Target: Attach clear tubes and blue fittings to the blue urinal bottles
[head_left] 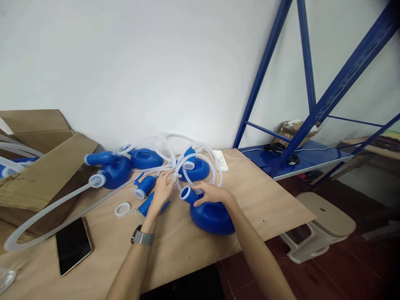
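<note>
My right hand point(215, 193) is closed around the neck and handle of a blue urinal bottle point(212, 218), which lies on the table with its open white-rimmed mouth point(185, 193) facing left. A small greyish piece point(199, 192) shows by the right fingers. My left hand point(163, 187) pinches a small white plastic fitting point(175, 177) beside the coiled white tubing point(214, 166); the fingertips are partly hidden. Under the left wrist lies a blue plastic piece point(146, 205). Left of it are a short blue spout point(146, 185) and a loose white ring cap point(122, 209).
More blue bottles point(146, 159) with hoses stand along the wall. An open cardboard box point(46, 175) is at the left, a phone point(74, 246) at the front left. A power strip point(221, 160) lies behind. Blue shelving point(262, 79) and a stool point(326, 214) are right of the table edge.
</note>
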`<state>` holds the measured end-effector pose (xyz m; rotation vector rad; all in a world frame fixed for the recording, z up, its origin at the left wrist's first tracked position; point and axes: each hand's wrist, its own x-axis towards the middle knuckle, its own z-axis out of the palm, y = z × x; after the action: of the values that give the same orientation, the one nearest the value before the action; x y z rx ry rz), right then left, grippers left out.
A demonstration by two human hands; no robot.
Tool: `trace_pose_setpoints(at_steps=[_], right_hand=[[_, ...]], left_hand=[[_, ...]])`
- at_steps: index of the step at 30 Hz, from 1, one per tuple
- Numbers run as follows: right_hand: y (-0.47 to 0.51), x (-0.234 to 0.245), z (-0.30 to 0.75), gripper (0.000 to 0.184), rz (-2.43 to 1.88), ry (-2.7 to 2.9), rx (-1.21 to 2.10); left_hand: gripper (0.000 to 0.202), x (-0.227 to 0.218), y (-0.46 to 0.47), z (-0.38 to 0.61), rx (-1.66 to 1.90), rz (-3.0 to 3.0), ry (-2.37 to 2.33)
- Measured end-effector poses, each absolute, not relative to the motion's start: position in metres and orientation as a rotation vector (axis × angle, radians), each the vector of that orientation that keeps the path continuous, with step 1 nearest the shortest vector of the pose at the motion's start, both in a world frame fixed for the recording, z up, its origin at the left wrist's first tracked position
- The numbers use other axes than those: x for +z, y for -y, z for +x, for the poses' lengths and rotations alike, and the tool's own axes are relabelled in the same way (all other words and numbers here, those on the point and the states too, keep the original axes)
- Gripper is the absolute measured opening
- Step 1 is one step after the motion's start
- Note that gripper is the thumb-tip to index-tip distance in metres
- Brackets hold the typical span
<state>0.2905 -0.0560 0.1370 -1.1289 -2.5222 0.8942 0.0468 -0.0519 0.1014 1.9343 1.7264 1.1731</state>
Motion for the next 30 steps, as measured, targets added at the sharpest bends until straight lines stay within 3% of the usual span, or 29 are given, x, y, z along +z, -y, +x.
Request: trace_pose_setpoints(at_steps=[4,7,9,16,19,30], right_hand=[[0.069,0.133,0.279,0.071,-1.247,2.572,0.755],[0.077,0.126,0.266,0.073,-1.293,2.549,0.550],[0.080,0.124,0.260,0.065,-1.246,2.573,0.498],[0.077,0.125,0.258,0.056,-1.140,2.633,0.479],[0.075,0.124,0.258,0.051,-1.124,2.659,0.486],[0.073,0.122,0.260,0.067,-1.085,2.721,0.485]], left_hand=[[0.048,0.092,0.077,0.027,1.225,1.901,-1.788],[0.029,0.091,0.100,0.033,1.201,1.938,-1.700],[0.018,0.095,0.112,0.044,1.146,2.023,-1.567],[0.051,0.104,0.113,0.066,1.066,2.153,-1.368],[0.054,0.103,0.108,0.066,1.054,2.098,-1.299],[0.056,0.106,0.110,0.052,1.016,1.940,-1.153]])
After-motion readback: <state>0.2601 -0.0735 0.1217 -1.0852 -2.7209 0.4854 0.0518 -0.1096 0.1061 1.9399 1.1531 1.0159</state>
